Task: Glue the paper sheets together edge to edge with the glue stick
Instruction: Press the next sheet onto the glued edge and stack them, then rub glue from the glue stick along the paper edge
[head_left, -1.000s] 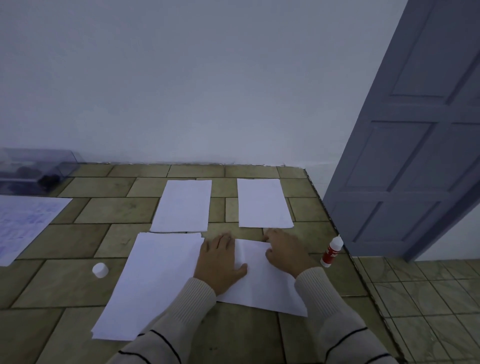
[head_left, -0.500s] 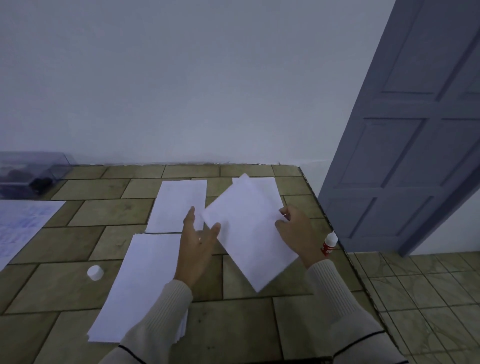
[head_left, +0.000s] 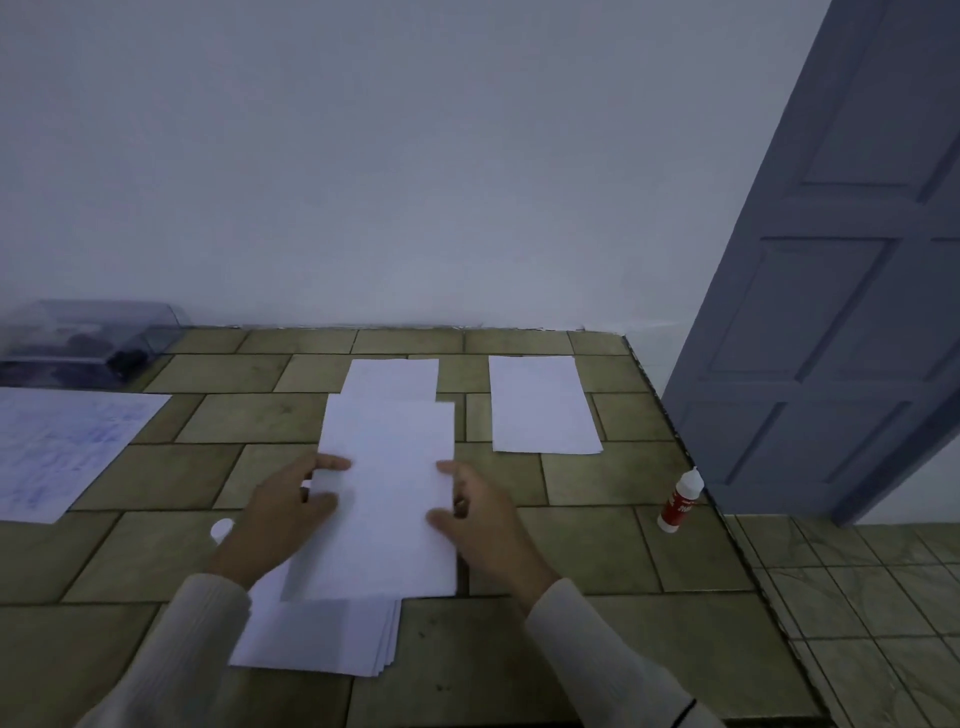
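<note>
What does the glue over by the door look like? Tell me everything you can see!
The glue stick is a small tube with a white body, a red label and a rounded white top. The writing on the label is too blurry to read. It looks tilted, with its top pointing up and to the right; I can't tell whether it stands or lies. It sits on the tiled surface near the right edge, beside the blue-grey door. Only the tiles touch it.

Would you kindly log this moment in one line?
left hand, right hand: grip held sheet | paper stack: beneath | glue stick: standing, untouched
</note>
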